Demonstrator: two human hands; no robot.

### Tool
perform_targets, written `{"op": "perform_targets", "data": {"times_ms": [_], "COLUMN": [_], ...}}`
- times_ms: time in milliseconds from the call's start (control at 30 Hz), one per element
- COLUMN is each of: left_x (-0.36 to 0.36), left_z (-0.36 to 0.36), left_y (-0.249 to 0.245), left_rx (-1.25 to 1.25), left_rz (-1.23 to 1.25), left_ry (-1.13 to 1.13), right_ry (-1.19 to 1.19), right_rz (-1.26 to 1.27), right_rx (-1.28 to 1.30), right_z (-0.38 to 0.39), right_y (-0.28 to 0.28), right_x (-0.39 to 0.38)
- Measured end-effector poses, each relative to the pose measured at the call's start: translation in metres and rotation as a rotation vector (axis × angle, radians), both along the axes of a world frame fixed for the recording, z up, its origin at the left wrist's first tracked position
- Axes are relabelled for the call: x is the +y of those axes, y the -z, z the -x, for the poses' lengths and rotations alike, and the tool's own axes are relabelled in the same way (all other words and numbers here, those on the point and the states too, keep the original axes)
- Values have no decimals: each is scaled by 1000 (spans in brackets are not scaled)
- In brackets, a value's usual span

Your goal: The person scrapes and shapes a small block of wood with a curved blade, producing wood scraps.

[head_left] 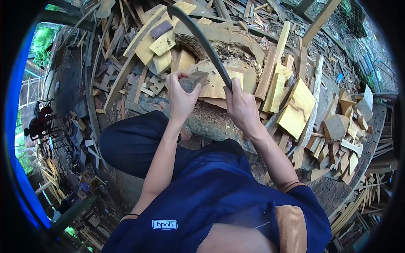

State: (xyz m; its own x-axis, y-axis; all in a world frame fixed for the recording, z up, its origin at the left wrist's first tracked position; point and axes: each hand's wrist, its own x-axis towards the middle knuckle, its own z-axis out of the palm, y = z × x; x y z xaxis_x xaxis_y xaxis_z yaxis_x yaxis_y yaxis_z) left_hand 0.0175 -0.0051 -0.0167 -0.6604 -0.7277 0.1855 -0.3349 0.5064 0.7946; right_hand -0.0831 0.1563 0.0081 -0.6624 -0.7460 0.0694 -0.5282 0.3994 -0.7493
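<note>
My right hand (pixel 243 105) is closed round the lower end of a machete (pixel 202 40), its long dark blade slanting up and left to a hooked tip. My left hand (pixel 182 95) has its thumb and fingers curled at a grey-brown block (pixel 195 82), just left of the blade. Under the block and blade lies a pale yellow board (pixel 219 83), on a big rough log (pixel 217 122) with a crumbly hollow (pixel 228 52) behind it.
Cut yellow wood pieces (pixel 297 109) lean right of the log, with a heap of small shaped offcuts (pixel 337 139) beyond. More boards (pixel 147 46) and a purplish block (pixel 161 29) lie at left. My bent knee (pixel 130 143) is close to the log.
</note>
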Motion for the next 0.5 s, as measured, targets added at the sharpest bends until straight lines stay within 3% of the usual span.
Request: {"op": "perform_targets", "data": {"times_ms": [67,133,167,267,300,400,500], "left_x": [-3,-2,-4,-5,-7,-9,-4], "left_z": [-4,-4,-5,-5,-4,-5,0], "left_y": [2,3,6,6,4,2,-4], "left_rx": [12,3,6,17,5,-34,-90], "left_rz": [-4,30,16,37,-86,-10,12], "left_ry": [16,39,54,56,23,75,46], "right_ry": [0,-88,-72,-96,-82,-109,-65], "right_rz": [88,-43,-222,-102,-107,-143,23], "right_rx": [-14,6,23,31,26,14,38], "right_z": [-7,-18,-18,-13,-13,-12,-19], "right_y": [7,55,65,65,60,21,-13], "right_x": [-2,3,6,7,9,1,2]}}
